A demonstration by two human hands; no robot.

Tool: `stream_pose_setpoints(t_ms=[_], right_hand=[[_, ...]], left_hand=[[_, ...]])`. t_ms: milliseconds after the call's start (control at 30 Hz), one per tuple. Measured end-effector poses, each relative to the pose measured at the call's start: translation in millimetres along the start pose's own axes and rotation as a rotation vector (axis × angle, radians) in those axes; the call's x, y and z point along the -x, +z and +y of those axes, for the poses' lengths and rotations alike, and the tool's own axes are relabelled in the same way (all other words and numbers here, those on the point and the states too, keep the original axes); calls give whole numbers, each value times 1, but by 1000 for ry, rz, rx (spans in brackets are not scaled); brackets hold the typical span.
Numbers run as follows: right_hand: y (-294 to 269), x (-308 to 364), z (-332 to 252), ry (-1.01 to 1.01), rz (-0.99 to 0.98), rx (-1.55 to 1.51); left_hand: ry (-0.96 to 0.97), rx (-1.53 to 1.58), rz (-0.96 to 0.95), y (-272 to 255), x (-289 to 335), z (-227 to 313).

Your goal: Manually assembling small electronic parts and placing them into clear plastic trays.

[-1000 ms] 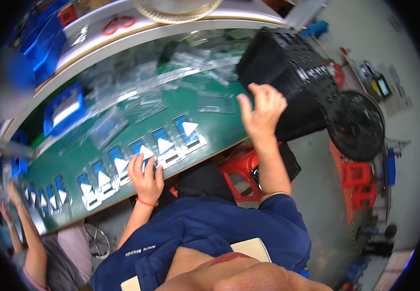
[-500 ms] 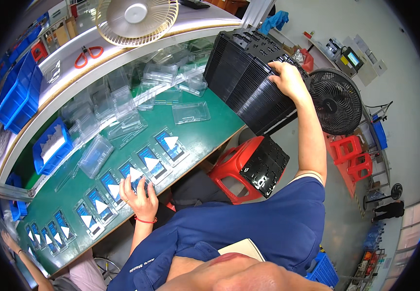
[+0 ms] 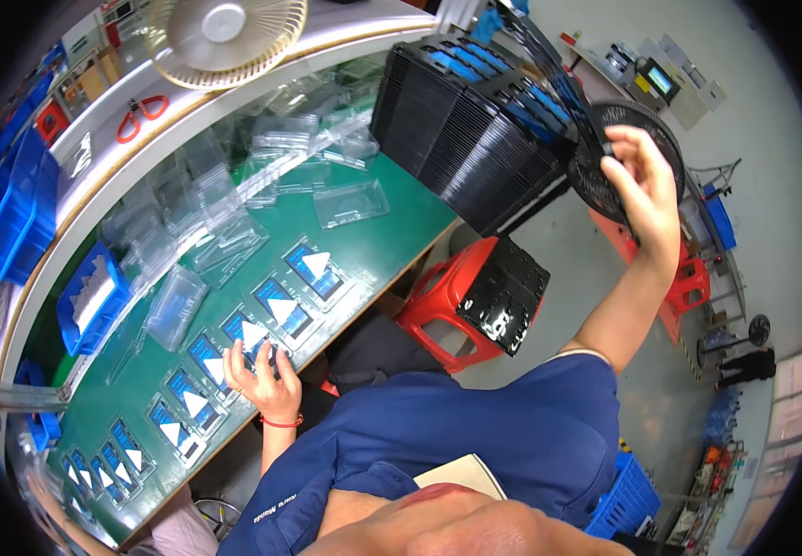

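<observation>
My right hand [image 3: 644, 190] is raised, its fingers closed on the edge of a thin black plastic tray [image 3: 549, 63], which tilts up off the tall stack of black trays [image 3: 461, 139]. Blue flat pieces [image 3: 464, 63] show in the pockets of the stack's top. My left hand [image 3: 269, 387] hovers or rests at the near table edge with fingers spread, beside a clear case with a blue panel and white triangle [image 3: 245, 332]; whether it touches the case is unclear. Several similar cases [image 3: 282, 308] lie in a row along the green table [image 3: 369, 250].
Loose clear plastic boxes [image 3: 353, 204] heap at the table's back. A blue bin [image 3: 95, 295] holds white pieces. A red stool [image 3: 447, 306] bearing a black tray [image 3: 505, 295] stands below the stack. A floor fan [image 3: 637, 120] is behind my right hand. Another person's arm [image 3: 58, 510] shows at lower left.
My right hand has moved right, away from the stack's top, lifting and tilting the upper tray. Blue pieces beneath are now exposed. My left hand stays almost in place.
</observation>
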State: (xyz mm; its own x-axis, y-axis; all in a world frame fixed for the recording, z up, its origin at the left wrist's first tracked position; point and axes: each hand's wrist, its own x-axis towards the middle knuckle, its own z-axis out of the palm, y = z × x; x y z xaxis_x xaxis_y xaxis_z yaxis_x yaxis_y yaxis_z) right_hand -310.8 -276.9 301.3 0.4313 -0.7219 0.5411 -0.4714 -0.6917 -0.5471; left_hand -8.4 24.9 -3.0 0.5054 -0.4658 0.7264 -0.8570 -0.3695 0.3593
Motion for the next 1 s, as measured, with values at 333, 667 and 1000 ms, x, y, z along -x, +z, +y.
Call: stream_pose_setpoints(t_ms=[333, 667, 1000], right_hand=[[77, 180, 120, 686, 328, 825], [268, 210, 291, 1208, 59, 656], [327, 225, 343, 1197, 94, 579]], left_hand=[[82, -42, 12, 4, -5, -1], [66, -154, 24, 2, -3, 2], [78, -202, -16, 7, -4, 3]])
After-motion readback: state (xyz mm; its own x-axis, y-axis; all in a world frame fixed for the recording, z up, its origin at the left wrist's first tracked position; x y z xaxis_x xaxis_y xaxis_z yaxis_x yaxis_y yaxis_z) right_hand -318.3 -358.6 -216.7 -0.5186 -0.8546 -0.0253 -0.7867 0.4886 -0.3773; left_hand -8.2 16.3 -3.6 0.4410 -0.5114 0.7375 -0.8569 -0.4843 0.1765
